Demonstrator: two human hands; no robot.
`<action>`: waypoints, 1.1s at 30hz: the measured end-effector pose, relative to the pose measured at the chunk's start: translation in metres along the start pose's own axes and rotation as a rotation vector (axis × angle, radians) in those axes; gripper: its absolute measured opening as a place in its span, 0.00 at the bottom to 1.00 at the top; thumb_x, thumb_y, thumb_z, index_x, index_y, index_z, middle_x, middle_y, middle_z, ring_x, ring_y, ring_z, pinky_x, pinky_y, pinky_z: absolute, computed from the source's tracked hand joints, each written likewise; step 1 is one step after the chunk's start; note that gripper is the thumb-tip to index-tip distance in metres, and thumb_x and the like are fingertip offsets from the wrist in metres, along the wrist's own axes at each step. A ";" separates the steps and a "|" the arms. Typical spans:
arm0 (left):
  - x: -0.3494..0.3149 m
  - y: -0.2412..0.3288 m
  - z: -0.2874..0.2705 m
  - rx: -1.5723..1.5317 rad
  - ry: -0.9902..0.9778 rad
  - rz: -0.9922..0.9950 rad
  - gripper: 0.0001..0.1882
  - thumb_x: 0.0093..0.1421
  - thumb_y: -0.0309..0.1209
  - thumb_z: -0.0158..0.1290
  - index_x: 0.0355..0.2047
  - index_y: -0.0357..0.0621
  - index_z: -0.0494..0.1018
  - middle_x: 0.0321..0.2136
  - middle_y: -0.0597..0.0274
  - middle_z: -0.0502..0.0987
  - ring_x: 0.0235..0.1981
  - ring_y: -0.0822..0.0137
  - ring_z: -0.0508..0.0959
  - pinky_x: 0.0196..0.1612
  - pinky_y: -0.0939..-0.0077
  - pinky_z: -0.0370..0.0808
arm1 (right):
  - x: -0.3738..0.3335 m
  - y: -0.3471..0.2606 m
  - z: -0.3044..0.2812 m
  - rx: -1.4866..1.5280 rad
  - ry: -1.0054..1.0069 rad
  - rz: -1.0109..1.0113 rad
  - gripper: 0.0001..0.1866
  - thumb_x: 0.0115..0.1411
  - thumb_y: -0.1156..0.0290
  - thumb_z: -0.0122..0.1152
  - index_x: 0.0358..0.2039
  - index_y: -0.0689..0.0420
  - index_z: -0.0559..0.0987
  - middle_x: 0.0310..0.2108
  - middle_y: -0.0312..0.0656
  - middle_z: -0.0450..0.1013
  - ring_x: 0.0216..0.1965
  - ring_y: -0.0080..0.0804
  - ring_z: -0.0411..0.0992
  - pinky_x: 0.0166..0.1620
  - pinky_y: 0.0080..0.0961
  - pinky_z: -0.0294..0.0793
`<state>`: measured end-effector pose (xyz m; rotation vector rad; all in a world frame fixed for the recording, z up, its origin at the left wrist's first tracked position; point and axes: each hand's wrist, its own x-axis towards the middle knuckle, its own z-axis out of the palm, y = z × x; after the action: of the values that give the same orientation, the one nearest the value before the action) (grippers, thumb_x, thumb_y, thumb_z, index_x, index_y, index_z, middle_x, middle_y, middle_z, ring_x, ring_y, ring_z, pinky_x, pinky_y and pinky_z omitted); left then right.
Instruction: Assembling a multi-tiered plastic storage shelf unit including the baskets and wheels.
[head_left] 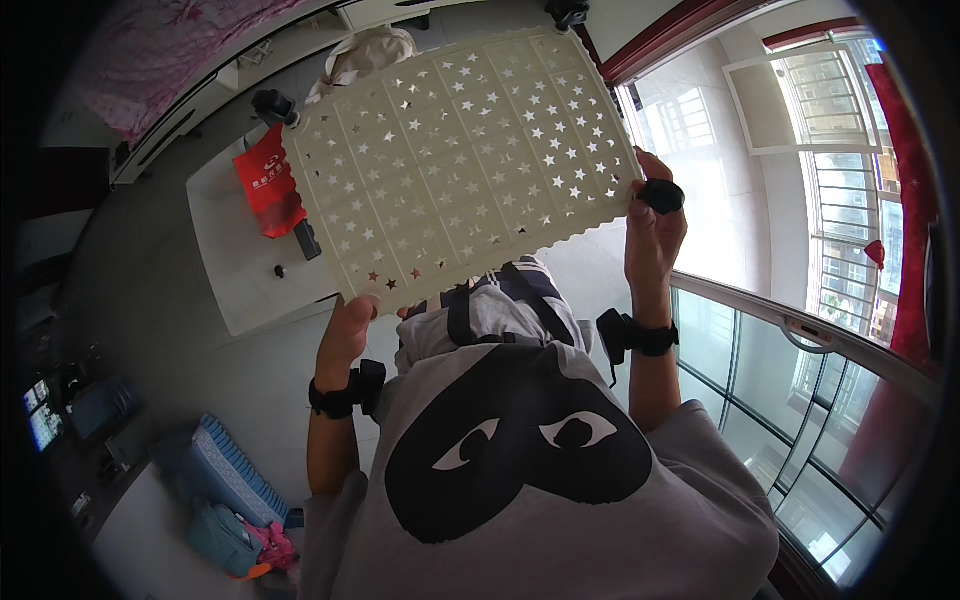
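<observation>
A beige sheet (440, 170) with a scalloped edge, crease lines and shiny star shapes stretches in front of me. My left hand (350, 325) is closed on its near left corner, thumb on top and fingers hidden below. At the near right corner, my right hand (655, 225) grips the edge beside a black rounded piece (660, 196). Similar dark pieces sit at the far left corner (274, 106) and the far right corner (568, 12); what they are, I cannot tell. The sheet looks flat and tilted, higher on the right.
Left of the sheet, a red bag (268, 185) lies on a white table (225, 240). A glass railing (800, 400) and bright windows (840, 180) stand to the right. Blue folded material (238, 470) is at the lower left. A pink-covered bed (150, 60) occupies the far left.
</observation>
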<state>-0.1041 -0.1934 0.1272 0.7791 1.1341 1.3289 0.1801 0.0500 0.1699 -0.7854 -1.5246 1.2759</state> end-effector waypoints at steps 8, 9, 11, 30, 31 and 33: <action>0.028 0.018 0.011 -0.121 0.399 0.166 0.30 0.60 0.60 0.42 0.38 0.43 0.68 0.22 0.67 0.68 0.21 0.71 0.64 0.28 0.72 0.64 | -0.014 0.036 0.017 0.164 -0.144 0.169 0.44 0.60 0.52 0.60 0.68 0.58 0.48 0.66 0.47 0.52 0.66 0.41 0.51 0.66 0.40 0.49; 0.034 0.026 0.008 -0.260 0.396 0.250 0.27 0.60 0.58 0.41 0.34 0.44 0.67 0.16 0.70 0.63 0.17 0.72 0.60 0.25 0.72 0.62 | -0.017 0.047 0.011 0.057 -0.221 0.246 0.43 0.60 0.53 0.61 0.67 0.58 0.52 0.65 0.47 0.54 0.65 0.42 0.53 0.65 0.40 0.52; 0.053 0.062 0.028 -0.195 0.559 0.256 0.25 0.61 0.56 0.40 0.25 0.46 0.61 0.10 0.72 0.50 0.12 0.72 0.52 0.23 0.71 0.60 | -0.024 0.091 0.003 -0.242 -0.319 0.319 0.39 0.60 0.54 0.61 0.65 0.58 0.57 0.63 0.47 0.57 0.64 0.42 0.56 0.63 0.39 0.55; -0.003 0.152 -0.001 -0.413 0.402 0.614 0.29 0.62 0.56 0.26 0.11 0.54 0.40 0.07 0.73 0.39 0.11 0.72 0.36 0.20 0.74 0.41 | -0.028 0.289 -0.017 -0.351 0.613 0.668 0.47 0.49 0.58 0.66 0.64 0.59 0.51 0.62 0.56 0.48 0.64 0.55 0.48 0.65 0.47 0.50; -0.015 0.147 -0.013 -0.411 0.474 0.615 0.30 0.62 0.57 0.27 0.10 0.55 0.40 0.07 0.73 0.38 0.11 0.73 0.36 0.19 0.76 0.41 | -0.026 0.272 -0.006 -0.325 0.644 0.671 0.47 0.49 0.58 0.66 0.64 0.59 0.51 0.62 0.56 0.48 0.64 0.55 0.48 0.65 0.47 0.50; -0.031 0.147 -0.020 -0.461 0.361 0.656 0.31 0.61 0.60 0.30 0.10 0.56 0.40 0.07 0.74 0.38 0.11 0.75 0.37 0.18 0.78 0.42 | -0.021 0.241 0.002 -0.463 0.951 0.846 0.51 0.48 0.55 0.68 0.64 0.62 0.50 0.62 0.58 0.47 0.64 0.56 0.47 0.65 0.42 0.51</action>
<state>-0.1678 -0.2075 0.2637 0.5936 0.8016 2.2561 0.1612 0.0892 -0.0678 -2.1209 -0.6686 0.8199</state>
